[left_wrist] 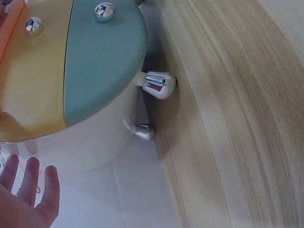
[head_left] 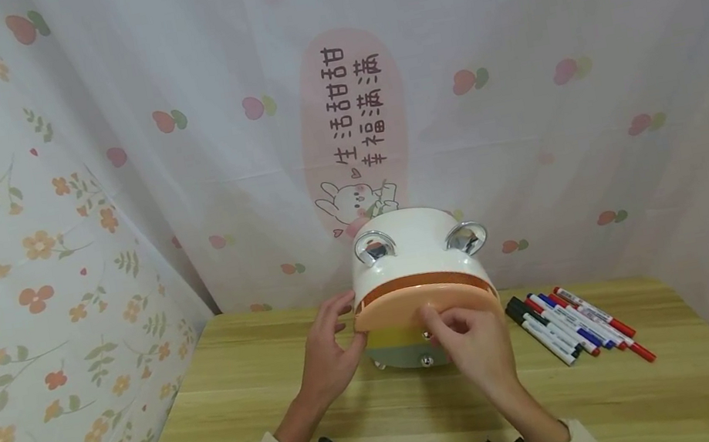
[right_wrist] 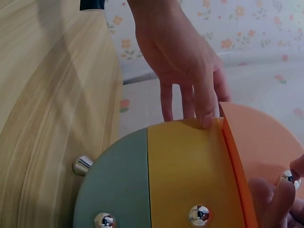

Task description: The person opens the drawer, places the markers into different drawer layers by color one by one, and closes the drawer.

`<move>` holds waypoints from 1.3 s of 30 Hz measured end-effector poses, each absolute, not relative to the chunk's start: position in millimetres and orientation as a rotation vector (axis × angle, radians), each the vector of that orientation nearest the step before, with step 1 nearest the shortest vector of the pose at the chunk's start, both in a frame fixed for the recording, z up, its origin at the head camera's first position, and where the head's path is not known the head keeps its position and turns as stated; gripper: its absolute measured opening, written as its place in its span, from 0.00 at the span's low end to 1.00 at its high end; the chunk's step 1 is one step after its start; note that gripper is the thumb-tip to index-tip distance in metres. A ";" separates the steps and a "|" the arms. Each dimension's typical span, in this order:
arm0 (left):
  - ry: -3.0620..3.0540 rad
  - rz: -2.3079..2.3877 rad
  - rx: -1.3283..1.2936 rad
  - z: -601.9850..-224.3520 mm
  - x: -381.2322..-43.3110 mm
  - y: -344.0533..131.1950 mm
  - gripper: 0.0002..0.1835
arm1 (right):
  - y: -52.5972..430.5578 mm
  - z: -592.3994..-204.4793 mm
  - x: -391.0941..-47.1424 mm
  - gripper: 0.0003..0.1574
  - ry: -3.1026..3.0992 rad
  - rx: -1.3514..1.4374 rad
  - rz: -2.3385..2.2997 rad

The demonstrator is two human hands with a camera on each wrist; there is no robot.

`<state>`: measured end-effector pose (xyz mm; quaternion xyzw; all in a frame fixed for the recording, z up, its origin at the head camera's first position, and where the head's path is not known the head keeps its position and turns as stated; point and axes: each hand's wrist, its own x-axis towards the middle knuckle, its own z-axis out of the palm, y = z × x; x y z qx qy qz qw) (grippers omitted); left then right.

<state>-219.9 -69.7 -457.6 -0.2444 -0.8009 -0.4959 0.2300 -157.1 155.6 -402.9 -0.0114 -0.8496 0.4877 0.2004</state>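
A small rounded drawer cabinet (head_left: pixel 411 243) stands upright on the table, with a white shell and two chrome-rimmed eyes on top. Its orange top drawer (head_left: pixel 387 311) sticks out a little, leaving a gap above its front. Below it are a yellow drawer (right_wrist: pixel 183 161) and a green drawer (right_wrist: pixel 118 175), both flush, with silver knobs. My right hand (head_left: pixel 481 344) pinches the orange drawer's knob (right_wrist: pixel 286 177). At the cabinet's left side is my left hand (head_left: pixel 328 354), its thumb touching the front by the yellow drawer and its fingers extended along the side.
Several capped markers (head_left: pixel 576 325) lie in a bunch on the wooden table (head_left: pixel 247 380), right of the cabinet. A printed curtain (head_left: pixel 245 153) hangs close behind, and a floral one (head_left: pixel 45 304) borders the left side.
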 end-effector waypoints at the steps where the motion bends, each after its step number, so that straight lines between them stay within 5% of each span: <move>1: -2.205 -1.360 -0.671 -457.6 -219.9 -69.8 0.31 | 155.8 -403.0 -155.5 0.28 -2.378 -0.030 1.343; 25: -2.158 -1.364 -0.702 -462.2 -223.3 -69.9 0.31 | 153.4 -408.2 -133.4 0.14 -2.275 0.112 1.016; 39: -2.176 -1.343 -0.700 -461.3 -222.3 -70.1 0.30 | 151.2 -405.9 -137.0 0.22 -2.256 0.129 0.730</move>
